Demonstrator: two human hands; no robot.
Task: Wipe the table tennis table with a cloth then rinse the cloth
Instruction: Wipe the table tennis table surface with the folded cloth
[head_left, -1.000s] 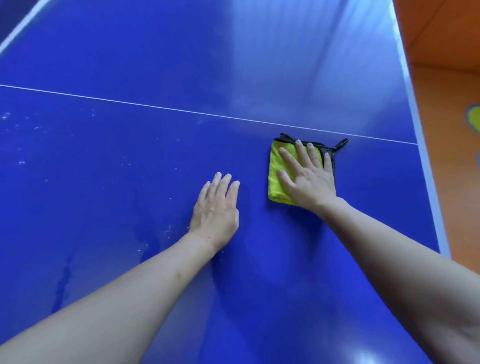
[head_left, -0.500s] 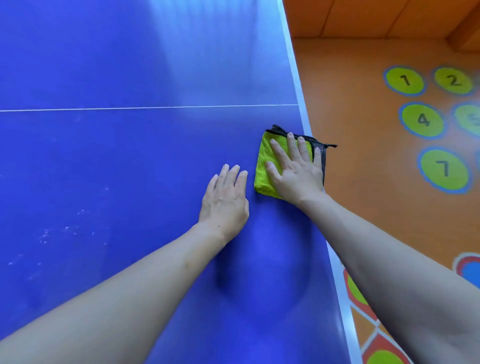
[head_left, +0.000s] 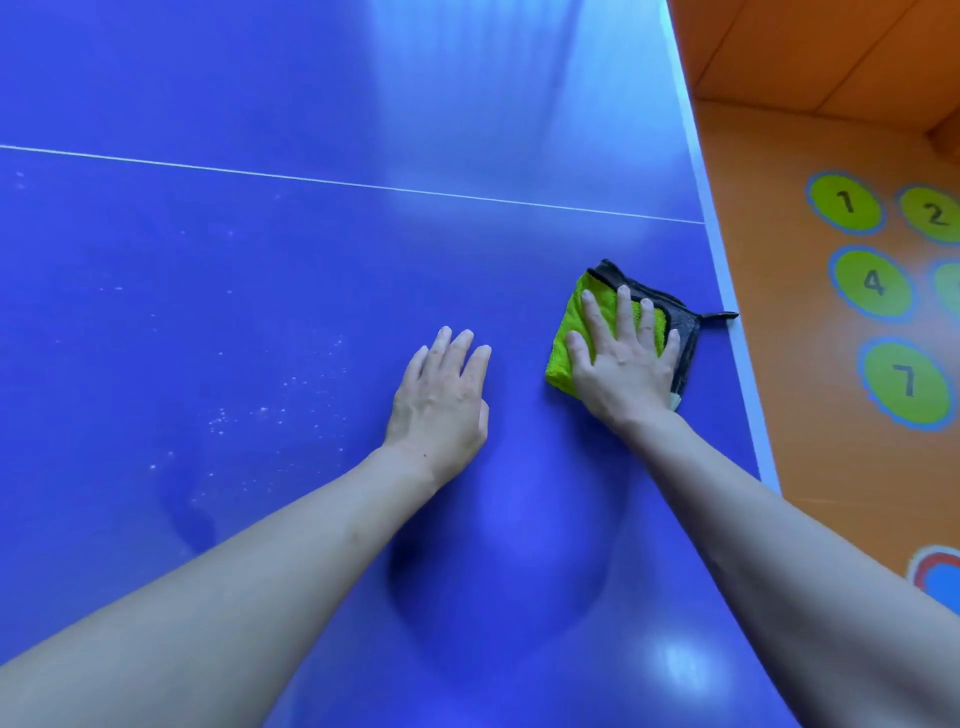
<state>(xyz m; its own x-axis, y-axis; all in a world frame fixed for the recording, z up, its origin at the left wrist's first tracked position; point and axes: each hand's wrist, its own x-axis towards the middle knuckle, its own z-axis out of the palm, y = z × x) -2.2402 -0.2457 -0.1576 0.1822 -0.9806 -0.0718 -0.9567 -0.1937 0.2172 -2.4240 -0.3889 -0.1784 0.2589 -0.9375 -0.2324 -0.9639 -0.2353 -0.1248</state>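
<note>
Both hands (head_left: 621, 364) flat (right on cloth (head_left: 569, 338))

Blue table (head_left: 260, 312) bears a folded cloth (head_left: 566, 338) and, seemingly, pale specks (head_left: 249, 415).

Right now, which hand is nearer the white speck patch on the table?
Left. The left hand rests flat just right of the white specks; the right hand presses the cloth farther right, near the table edge.

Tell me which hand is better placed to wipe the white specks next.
Right hand: it already presses the cloth flat. Left hand rests bare on the table, nearer the specks.
</note>
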